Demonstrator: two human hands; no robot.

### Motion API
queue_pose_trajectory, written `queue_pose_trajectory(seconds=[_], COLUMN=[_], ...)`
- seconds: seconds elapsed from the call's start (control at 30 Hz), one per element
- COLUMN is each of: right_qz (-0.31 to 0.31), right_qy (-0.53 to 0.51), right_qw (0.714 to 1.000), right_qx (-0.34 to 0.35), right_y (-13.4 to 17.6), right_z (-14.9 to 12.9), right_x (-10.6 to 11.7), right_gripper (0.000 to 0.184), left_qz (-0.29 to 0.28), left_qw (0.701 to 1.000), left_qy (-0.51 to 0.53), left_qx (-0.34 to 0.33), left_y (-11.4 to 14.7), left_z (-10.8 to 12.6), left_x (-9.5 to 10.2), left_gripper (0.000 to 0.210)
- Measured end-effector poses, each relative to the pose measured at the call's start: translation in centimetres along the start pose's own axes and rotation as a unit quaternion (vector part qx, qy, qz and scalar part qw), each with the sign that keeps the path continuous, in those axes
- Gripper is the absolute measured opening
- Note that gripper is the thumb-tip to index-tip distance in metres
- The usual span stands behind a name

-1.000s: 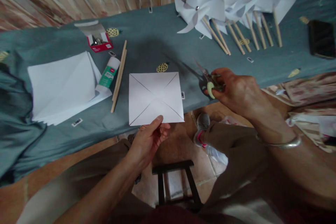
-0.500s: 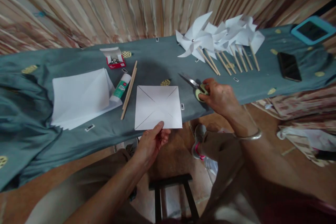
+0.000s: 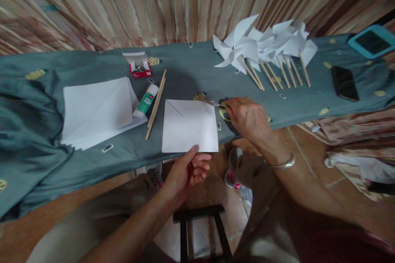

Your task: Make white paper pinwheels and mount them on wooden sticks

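Scissors (image 3: 219, 107) moved to paper (image 3: 189, 129), teal tablecloth (image 3: 182, 68), curtain (image 3: 169, 4)

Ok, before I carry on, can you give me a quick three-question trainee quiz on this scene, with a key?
1. Multiple choice: what does the right hand hold?
a) the glue stick
b) the scissors
c) the phone

2. True or false: the lid of the small red box stands open.

3. Fill in the blank: seen from the person, the left hand holds the paper square at its ____ edge (near or far).

Key: 1. b; 2. true; 3. near
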State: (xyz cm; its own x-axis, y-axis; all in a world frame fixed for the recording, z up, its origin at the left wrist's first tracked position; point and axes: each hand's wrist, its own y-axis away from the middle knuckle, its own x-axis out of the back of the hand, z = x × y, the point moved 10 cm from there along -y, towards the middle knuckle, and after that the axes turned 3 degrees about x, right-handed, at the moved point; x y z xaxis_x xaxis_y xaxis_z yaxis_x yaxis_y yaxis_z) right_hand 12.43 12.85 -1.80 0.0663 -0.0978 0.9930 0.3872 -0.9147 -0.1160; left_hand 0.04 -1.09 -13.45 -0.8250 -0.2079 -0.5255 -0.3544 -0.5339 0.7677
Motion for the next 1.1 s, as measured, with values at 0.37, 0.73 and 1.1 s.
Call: queue_pose_trajectory(seconds=[0.37, 0.73, 1.1], right_qz=[0.003, -0.032, -0.056], right_qy=[-0.248, -0.226, -0.331], right_qw=[0.953, 0.960, 0.929], right_qx=[0.173, 0.160, 0.157], right_y=[0.6, -0.4, 1.2], right_z=[-5.6, -7.0, -5.5], right_x=[-0.6, -1.8, -0.8], right_gripper=[0.025, 0.020, 0.016], left_qz=[0.065, 0.098, 0.109], left_qw=[0.592, 0.482, 0.448], left_qy=[-0.624, -0.721, -0.738], left_qx=[-0.506, -0.489, -0.493], left_y=[5.7, 3.9, 3.9], left_z=[9.9, 8.6, 8.4], left_x=[-3.4, -3.5, -3.5], left_gripper=[0.030, 0.036, 0.035])
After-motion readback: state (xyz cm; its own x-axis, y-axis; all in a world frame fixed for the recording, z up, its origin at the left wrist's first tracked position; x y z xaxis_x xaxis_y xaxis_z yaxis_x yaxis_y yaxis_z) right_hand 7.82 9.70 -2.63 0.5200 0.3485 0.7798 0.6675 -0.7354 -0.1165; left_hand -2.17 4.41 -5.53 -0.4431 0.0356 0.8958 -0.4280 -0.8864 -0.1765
